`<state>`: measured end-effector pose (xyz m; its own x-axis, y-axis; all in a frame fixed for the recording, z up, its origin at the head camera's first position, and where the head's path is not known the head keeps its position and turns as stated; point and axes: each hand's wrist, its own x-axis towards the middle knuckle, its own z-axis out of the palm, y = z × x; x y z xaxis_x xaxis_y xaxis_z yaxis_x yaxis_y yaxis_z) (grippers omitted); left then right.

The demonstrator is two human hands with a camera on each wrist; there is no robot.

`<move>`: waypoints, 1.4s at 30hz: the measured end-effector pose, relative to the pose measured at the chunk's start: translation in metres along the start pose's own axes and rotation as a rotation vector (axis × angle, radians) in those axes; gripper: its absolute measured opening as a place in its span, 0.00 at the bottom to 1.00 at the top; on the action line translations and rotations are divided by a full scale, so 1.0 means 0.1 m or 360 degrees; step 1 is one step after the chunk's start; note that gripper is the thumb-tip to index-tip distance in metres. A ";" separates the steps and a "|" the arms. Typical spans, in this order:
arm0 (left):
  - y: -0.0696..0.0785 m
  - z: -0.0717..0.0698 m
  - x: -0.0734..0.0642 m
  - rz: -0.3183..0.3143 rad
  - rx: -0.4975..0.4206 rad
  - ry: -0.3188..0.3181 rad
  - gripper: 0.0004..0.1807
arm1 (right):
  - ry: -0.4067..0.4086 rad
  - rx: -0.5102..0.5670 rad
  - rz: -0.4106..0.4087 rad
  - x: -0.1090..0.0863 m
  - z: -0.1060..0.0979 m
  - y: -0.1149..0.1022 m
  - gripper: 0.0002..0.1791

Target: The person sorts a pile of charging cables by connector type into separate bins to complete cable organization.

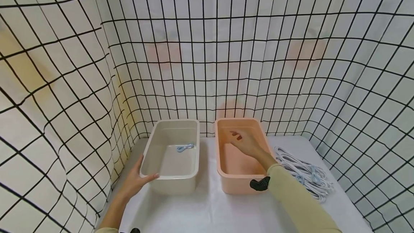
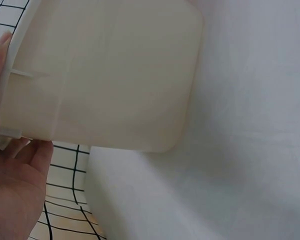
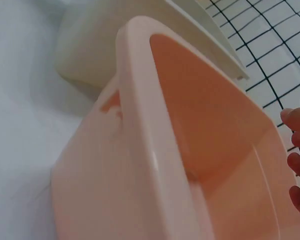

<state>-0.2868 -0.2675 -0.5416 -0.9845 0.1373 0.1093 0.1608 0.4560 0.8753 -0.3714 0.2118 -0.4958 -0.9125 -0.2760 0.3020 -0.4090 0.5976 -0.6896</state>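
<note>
Left side, the cream rectangular plastic bin (image 1: 174, 186) stands upright, its near corner in the left hand's (image 1: 134, 181) fingers, a small pale-blue tied cable (image 1: 185, 148) lying inside, beyond them! And there's the peach rectangular plastic bin (image 1: 237, 186), upright beneath the right hand's (image 1: 244, 144) fingers!

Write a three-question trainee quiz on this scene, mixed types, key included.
1. True or false: both hands are on the cream bin.
2. Multiple choice: where is the small blue cord bundle?
A) In the peach bin
B) Inside the cream bin
C) Between the two bins
3. Short answer: what lies on the table to the right of the peach bin?

Key:
1. False; only the left hand grips it, while the right hand is over the peach bin.
2. B
3. A pile of white cords.
</note>
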 end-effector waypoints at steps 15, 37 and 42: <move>0.04 -0.02 -0.04 -0.0067 0.0033 -0.0018 0.64 | 0.0134 -0.0252 -0.0099 -0.32 -0.29 0.12 0.26; 0.05 -0.09 -0.07 -0.0131 0.0091 -0.0046 0.65 | 0.0297 -0.0245 0.0089 -0.76 -0.58 0.26 0.26; 0.05 -0.08 -0.04 -0.0134 0.0124 -0.0036 0.65 | 0.0310 -0.0269 0.0163 -0.90 -0.71 0.29 0.26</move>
<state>-0.2827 -0.2727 -0.5338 -0.9930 0.1152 0.0252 0.0833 0.5338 0.8415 -0.3019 0.3070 -0.4961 -0.9272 -0.0672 0.3685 -0.2951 0.7368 -0.6083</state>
